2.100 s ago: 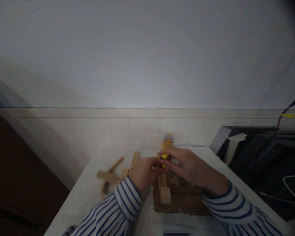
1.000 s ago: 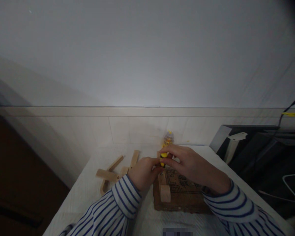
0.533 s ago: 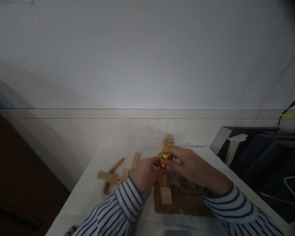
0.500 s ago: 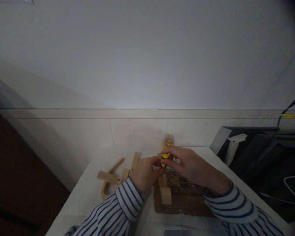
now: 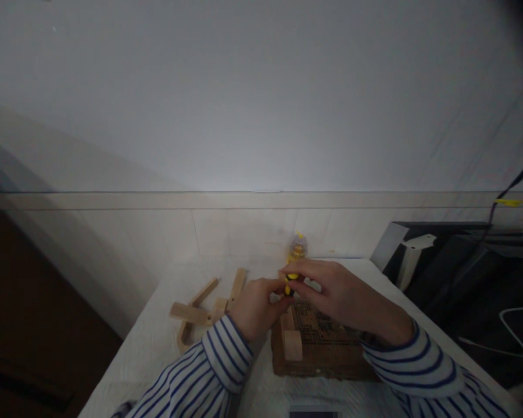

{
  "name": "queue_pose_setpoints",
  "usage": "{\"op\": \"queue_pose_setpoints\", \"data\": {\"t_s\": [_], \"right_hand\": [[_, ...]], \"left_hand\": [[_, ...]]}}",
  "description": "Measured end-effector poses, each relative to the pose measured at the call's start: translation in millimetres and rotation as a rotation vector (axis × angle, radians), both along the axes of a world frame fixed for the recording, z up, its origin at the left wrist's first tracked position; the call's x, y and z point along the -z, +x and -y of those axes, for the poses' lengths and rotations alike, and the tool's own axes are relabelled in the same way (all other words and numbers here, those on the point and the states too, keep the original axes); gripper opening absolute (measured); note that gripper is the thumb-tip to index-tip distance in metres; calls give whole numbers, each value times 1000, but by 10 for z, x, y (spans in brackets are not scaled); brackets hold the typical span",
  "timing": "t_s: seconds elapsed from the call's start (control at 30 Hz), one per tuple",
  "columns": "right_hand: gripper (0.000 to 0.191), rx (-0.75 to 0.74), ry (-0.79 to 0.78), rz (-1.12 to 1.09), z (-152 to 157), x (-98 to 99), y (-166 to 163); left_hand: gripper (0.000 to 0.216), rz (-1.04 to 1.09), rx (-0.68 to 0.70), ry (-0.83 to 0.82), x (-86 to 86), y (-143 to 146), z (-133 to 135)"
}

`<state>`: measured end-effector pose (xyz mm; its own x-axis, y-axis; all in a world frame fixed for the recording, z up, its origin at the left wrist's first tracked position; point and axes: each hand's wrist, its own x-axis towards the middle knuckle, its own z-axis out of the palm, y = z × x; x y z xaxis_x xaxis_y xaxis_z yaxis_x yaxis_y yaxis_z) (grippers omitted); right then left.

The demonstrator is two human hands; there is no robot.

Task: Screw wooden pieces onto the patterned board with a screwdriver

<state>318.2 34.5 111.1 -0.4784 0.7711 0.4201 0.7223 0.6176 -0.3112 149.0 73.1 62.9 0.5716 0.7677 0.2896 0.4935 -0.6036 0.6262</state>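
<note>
Between the thumb and fingers of my right hand (image 5: 326,284) is a small yellow-and-black handle (image 5: 291,277), apparently a stubby screwdriver; its lower end is hidden. My left hand (image 5: 259,307) comes in from the other side, its thumb and index closed around a pale wooden piece (image 5: 287,319) just under the handle. The fingers cover the spot where handle and wood meet. Beneath both hands lies a brown board (image 5: 326,367) with dark line patterns. A pale wooden block (image 5: 293,345) stands at its left end, against the held piece.
Several pale wooden bars (image 5: 189,313), some with holes, lie left of my left hand on the white-covered table (image 5: 135,354). Behind the hands stands a clear bag (image 5: 298,247) with yellow contents. A wall backs the table; dark equipment (image 5: 462,278) and a white cable (image 5: 512,331) are at right.
The yellow-and-black handle looks slightly turned between my right fingers, showing a different share of yellow and black. Both hands stay in nearly the same place; the view has shifted slightly.
</note>
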Motion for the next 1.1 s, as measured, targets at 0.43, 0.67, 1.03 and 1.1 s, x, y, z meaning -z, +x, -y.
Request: {"op": "queue_pose_setpoints", "data": {"t_s": [0.43, 0.67, 1.03, 1.1], "right_hand": [[24, 23, 1, 0, 3, -17, -8], [22, 36, -6, 3, -10, -15, -7], [25, 53, -26, 26, 10, -27, -24], [29, 32, 0, 16, 22, -22, -25]], "left_hand": [[18, -25, 45, 5, 25, -5, -6], [20, -5, 60, 24, 77, -1, -22], [20, -60, -36, -12, 38, 16, 14], [17, -53, -19, -9, 37, 11, 11]]}}
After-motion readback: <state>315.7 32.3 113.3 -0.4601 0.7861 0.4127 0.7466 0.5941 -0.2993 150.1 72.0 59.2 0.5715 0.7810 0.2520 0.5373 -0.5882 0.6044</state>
